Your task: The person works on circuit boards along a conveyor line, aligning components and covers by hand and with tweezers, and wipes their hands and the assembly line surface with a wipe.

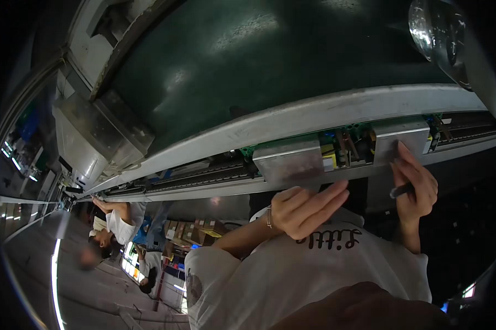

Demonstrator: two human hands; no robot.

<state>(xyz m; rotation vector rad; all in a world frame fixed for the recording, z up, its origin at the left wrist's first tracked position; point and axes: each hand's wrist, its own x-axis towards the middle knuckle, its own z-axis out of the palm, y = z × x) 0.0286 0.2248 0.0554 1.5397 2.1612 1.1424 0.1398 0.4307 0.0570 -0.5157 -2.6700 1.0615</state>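
Note:
My left hand, a bracelet at its wrist, hovers in front of the rail. Its fingers point right, some stretched and some bent, and I see nothing in them. Just beyond it sits a circuit board with a silver metal cover and a yellow component. My right hand is partly closed around a short dark stick-like object, whose kind I cannot make out. The index fingertip of that hand rests at the front edge of a second silver metal cover. Green board and brown upright parts show between the covers.
A conveyor track runs left along a pale metal rail. Beyond lies a dark green surface. A shiny curved metal piece stands top right, and a machine housing at left. Co-workers and cardboard boxes appear lower left.

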